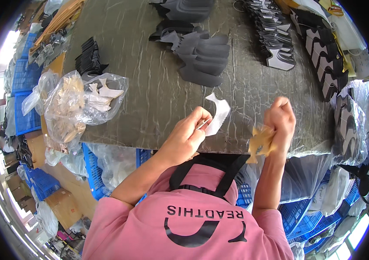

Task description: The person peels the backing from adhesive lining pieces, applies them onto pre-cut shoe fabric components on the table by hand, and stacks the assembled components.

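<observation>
From my seat I see the left hand [187, 135] raised over the near edge of the dark, crinkled plastic-covered worktable [149, 86], wrist bent, thumb and forefinger pinched on the lower end of a white, curved, flat cut-out piece [218, 113] that stands up and away from the fingers. The left forearm comes up from the pink shirt [184, 225] at a slant. The right hand [281, 119] is curled into a fist just right of that, forearm nearly upright, gripping a thin, crumpled tan backing sheet [261, 143] that hangs below the fist over the table's edge. The two hands are near each other but apart. Farther up the table lie a fanned heap of dark grey cut pieces [204, 58] and, to the left, a clear plastic bag of tan and white cut-outs [82, 106].
</observation>
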A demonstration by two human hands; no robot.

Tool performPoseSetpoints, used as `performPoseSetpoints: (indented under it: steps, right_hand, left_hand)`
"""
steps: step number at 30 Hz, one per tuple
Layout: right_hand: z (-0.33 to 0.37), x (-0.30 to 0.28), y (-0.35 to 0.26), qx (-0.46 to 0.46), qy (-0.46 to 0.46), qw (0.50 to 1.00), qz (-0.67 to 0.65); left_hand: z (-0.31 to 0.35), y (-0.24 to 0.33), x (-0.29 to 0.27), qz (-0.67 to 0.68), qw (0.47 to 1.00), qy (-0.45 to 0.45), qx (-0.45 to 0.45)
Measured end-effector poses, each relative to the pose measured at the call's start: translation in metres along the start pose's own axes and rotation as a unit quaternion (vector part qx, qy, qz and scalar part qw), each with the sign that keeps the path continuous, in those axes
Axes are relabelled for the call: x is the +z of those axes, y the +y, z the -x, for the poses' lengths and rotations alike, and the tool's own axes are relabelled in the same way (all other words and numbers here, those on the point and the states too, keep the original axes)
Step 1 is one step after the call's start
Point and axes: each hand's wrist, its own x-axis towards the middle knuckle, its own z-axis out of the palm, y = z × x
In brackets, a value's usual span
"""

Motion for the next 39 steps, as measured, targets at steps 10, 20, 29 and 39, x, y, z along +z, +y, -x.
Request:
performPoseSetpoints:
  steps: [10,20,29,39]
  right_hand:
    - [0.040,0.084,0.009,-0.166,-0.197,0.847,0.466]
    - [0.017,0.024,-0.003,-0.048,0.092,0.963,0.250]
    - [0.042,0.035,0.015,0.135,-0.016,0.982,0.128]
    - [0.042,0.057,0.036,0.054,-0.034,0.972,0.227]
  left_hand:
    - [-0.007,-0.009,-0.016,-0.035,0.988,0.057,0.142]
    - [-0.034,-0.027,-0.034,-0.409,0.890,0.097,0.178]
    - [0.006,-0.019,-0.022,-0.131,0.976,0.120,0.129]
    - [-0.010,-0.025,-0.019,-0.008,0.989,0.147,0.027]
